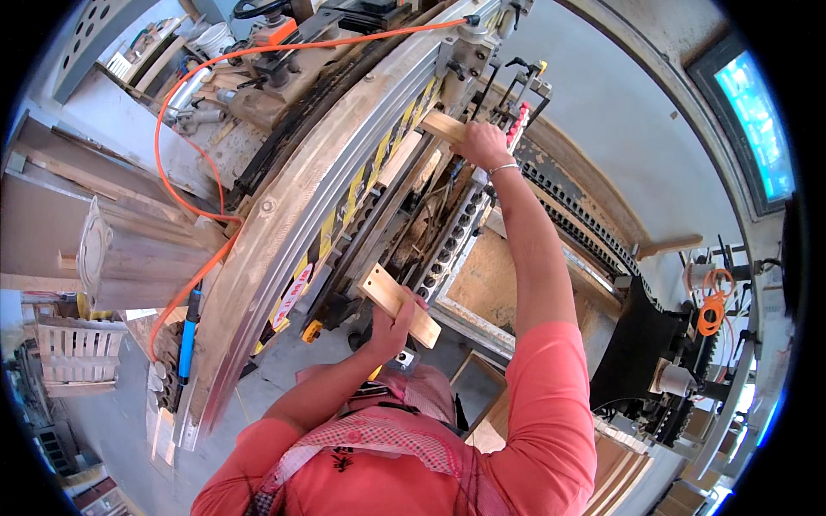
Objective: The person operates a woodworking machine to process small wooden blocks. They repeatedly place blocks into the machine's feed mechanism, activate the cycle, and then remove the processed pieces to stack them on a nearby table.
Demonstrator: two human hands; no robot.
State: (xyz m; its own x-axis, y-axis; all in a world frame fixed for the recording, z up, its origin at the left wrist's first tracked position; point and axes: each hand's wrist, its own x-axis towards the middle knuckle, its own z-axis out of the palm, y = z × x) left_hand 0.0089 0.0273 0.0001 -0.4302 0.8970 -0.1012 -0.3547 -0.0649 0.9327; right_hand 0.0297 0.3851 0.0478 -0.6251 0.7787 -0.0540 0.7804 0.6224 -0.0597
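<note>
**Two wooden blocks held at a long woodworking machine**

At the left, a grey ribbed cylinder (116,254) lies on pale boards, with a slatted wooden crate (76,351) below it. An orange hose (185,206) loops down from the top of the machine toward a blue tool handle (188,331).

The machine's long metal rail (292,224) runs diagonally, dusty and curved by the lens, edged with a yellow-and-black striped strip (357,185).

The left hand (391,331) is closed around the near end of a short wooden block (397,303): flat, rectangular, pale and smooth, with a small hole near its far end. It sits just in front of the machine's lower edge, beside a row of round drill sockets (452,245).

Further up, the right hand (483,144), a thin bangle at the wrist, grips a second wooden block (443,127) of the same pale wood, its fingers curled over one end. This piece lies against the upper part of the rail, among clamps and black cables.

To the right, a toothed black cable chain (585,228) curves past a sawdust-covered panel (490,284), and an orange coiled cord (712,311) hangs by a window (757,120).
</note>
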